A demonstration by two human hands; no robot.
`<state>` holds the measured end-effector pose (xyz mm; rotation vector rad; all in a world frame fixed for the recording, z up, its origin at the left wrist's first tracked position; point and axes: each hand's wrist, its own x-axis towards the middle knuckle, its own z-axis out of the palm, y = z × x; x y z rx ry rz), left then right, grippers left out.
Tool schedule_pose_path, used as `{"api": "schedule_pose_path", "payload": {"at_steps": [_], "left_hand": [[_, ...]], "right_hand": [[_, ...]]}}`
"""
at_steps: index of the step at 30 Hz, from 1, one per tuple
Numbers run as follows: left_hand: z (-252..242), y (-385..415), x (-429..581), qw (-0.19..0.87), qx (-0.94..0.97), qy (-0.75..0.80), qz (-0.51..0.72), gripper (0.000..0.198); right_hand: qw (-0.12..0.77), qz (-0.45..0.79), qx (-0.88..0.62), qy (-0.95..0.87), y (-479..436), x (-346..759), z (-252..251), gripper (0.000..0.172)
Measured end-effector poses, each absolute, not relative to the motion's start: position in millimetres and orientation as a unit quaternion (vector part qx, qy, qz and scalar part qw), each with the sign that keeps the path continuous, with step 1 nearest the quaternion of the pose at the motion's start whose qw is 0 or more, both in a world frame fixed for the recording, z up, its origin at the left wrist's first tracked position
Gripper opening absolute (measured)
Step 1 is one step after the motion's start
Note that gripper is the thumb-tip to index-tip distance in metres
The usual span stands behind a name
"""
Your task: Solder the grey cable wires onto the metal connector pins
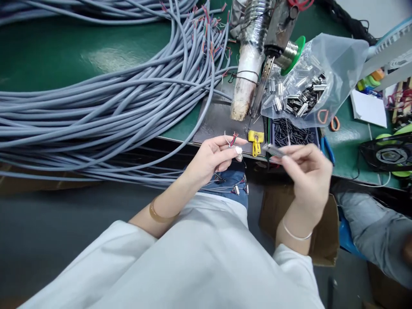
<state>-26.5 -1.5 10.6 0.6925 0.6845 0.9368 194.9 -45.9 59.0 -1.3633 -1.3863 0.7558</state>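
My left hand (219,156) pinches a cable end with thin red, green and white wires (234,139) fanning out above the fingers. A white wrap covers part of one of its fingertips. In my right hand (305,169), thumb and fingers close on a slim grey metal tool (273,149) that looks like tweezers, its tip pointing left. Between the hands, a yellow clip (256,143) sits at the front edge of a dark plate (214,122). A soldering iron (262,83) slants down above the plate, beside a scorched white tube (244,86).
Grey cables (128,111) spread across the left table. A clear bag (341,73) of metal connectors stands right of the solder spool (294,56), behind a box of black sleeves (292,132). Blue pliers (327,148) and a fan (391,154) lie farther right. A person's leg (370,227) shows.
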Motion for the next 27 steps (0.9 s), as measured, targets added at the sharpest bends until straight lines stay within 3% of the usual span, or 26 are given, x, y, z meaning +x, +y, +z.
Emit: {"api": "schedule_pose_path", "payload": {"at_steps": [5, 13, 19, 27], "left_hand": [[7, -6, -24, 0.749, 0.388, 0.322, 0.431, 0.035], [0, -7, -25, 0.711, 0.400, 0.352, 0.459, 0.028], [-3, -6, -24, 0.722, 0.394, 0.347, 0.450, 0.027], [1, -3, -22, 0.737, 0.375, 0.339, 0.448, 0.027]], "right_hand": [[0.493, 0.396, -0.533, -0.563, -57, 165, 34, 0.018], [0.518, 0.373, -0.525, -0.563, -48, 154, 21, 0.015], [0.551, 0.283, -0.544, -0.566, -49, 140, 19, 0.012], [0.538, 0.340, -0.561, -0.529, -49, 139, 25, 0.017]]}}
